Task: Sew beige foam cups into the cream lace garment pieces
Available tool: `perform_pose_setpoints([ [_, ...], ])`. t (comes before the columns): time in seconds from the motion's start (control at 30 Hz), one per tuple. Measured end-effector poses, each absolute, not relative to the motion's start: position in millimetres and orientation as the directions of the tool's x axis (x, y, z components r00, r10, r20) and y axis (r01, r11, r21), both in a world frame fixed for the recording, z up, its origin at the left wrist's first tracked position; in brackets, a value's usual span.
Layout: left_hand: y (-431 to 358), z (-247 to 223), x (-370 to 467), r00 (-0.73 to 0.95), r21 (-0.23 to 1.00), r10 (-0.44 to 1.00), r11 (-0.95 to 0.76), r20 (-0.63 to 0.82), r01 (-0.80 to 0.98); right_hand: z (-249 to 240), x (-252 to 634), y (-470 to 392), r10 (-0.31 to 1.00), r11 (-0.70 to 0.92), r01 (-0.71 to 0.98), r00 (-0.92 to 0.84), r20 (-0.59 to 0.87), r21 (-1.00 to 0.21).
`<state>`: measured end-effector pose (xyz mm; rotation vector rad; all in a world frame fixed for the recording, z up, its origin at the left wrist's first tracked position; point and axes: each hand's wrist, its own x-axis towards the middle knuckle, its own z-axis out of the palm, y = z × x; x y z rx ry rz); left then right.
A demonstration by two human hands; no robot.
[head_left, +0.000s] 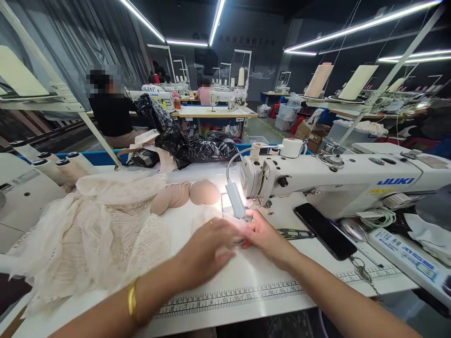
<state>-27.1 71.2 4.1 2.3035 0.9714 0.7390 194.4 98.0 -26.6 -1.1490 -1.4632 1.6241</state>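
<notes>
My left hand, smeared by motion, reaches over the table just in front of the sewing machine. Its fingers overlap the fingertips of my right hand. The right hand's fingers are bent and pressed together beside the needle area, below a small grey lamp. What they pinch is hidden. A pale, thin piece of cloth seems to lie behind the left hand. Several beige round pads lie overlapped left of the lamp, with a larger beige pad beside them. Cream lace fabric is heaped farther left.
Right of my hands lie thread snips, a black phone, a computer mouse and a keyring. A printed ruler runs along the front edge. Black plastic bags sit behind the table; a person sits beyond.
</notes>
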Motion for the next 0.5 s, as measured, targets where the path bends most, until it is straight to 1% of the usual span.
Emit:
perform_pose_setpoints([
  [0.03, 49.7, 4.7, -27.6, 0.558, 0.847, 0.817, -0.395, 0.147, 0.356, -27.4, 186.3, 92.4, 0.906, -0.197, 0.007, -0.381, -0.185, -0.98],
  [0.07, 30.0, 3.4, -26.6, 0.555, 0.971, 0.829, -0.067, -0.073, 0.228, -28.2, 178.2, 85.6, 0.914, -0.222, -0.052, -0.36, -0.189, -0.974],
  [0.1, 13.5, 0.7, -24.3, 0.568, 0.962, 0.782, 0.265, -0.256, 0.069, -28.7, 170.7, 77.3, 0.923, -0.233, -0.098, -0.336, -0.188, -0.967],
  [0.13, 1.2, -2.8, -21.2, 0.543, 0.872, 0.761, 0.479, -0.355, -0.1, -28.7, 164.3, 67.7, 0.932, -0.235, -0.134, -0.313, -0.184, -0.963],
  [0.17, -6.6, -6.3, -17.7, 0.501, 0.778, 0.77, 0.571, -0.395, -0.264, -28.3, 159.4, 57.0, 0.937, -0.233, -0.162, -0.301, -0.176, -0.959],
  [0.2, -10.4, -9.2, -14.2, 0.438, 0.705, 0.803, 0.579, -0.405, -0.409, -27.6, 156.2, 45.6, 0.941, -0.225, -0.19, -0.297, -0.162, -0.956],
  [0.23, -10.8, -10.9, -11.2, 0.359, 0.668, 0.844, 0.535, -0.399, -0.517, -26.8, 154.8, 34.1, 0.945, -0.21, -0.218, -0.295, -0.141, -0.953],
  [0.3, -5.6, -11.0, -7.0, 0.222, 0.664, 0.906, 0.416, -0.36, -0.621, -25.2, 156.9, 13.1, 0.952, -0.184, -0.259, -0.286, -0.107, -0.948],
  [0.4, 5.0, -7.8, -4.3, 0.123, 0.687, 0.929, 0.343, -0.349, -0.64, -25.6, 166.3, -8.3, 0.959, -0.194, -0.266, -0.255, -0.126, -0.944],
  [0.5, 10.5, -7.4, -2.5, 0.056, 0.713, 0.919, 0.339, -0.39, -0.614, -28.8, 173.0, -16.8, 0.966, -0.187, -0.222, -0.218, -0.138, -0.957],
])
